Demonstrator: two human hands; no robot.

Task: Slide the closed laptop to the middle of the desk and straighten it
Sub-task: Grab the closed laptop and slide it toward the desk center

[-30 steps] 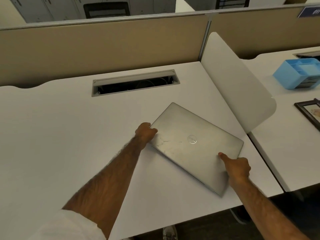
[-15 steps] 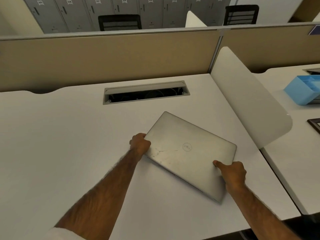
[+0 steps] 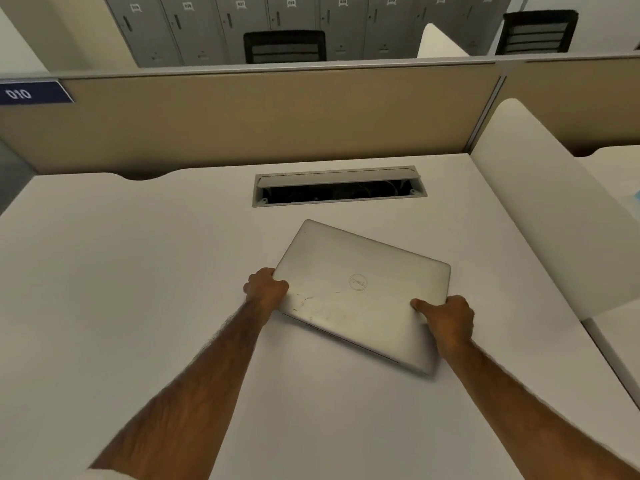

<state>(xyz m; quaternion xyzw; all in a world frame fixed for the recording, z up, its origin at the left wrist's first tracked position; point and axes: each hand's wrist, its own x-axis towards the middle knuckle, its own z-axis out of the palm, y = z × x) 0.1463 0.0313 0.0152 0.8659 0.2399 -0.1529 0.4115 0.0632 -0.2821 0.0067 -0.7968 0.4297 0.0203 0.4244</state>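
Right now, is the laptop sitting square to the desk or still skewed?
Skewed: the closed laptop lies angled to the cable slot.

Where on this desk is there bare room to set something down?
Bare desk lies left of the left hand, and along the near edge between the forearms. The crowded part is the laptop below the cable slot, by the white divider.

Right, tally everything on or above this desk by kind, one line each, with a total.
Closed silver laptops: 1, the closed silver laptop, askew.
Hands: 2, the left hand and right hand, each in a grip on a laptop edge.
Grey cable slots in the white desk: 1, the cable slot.
Black chairs beyond the partition: 2.
Total: 6.
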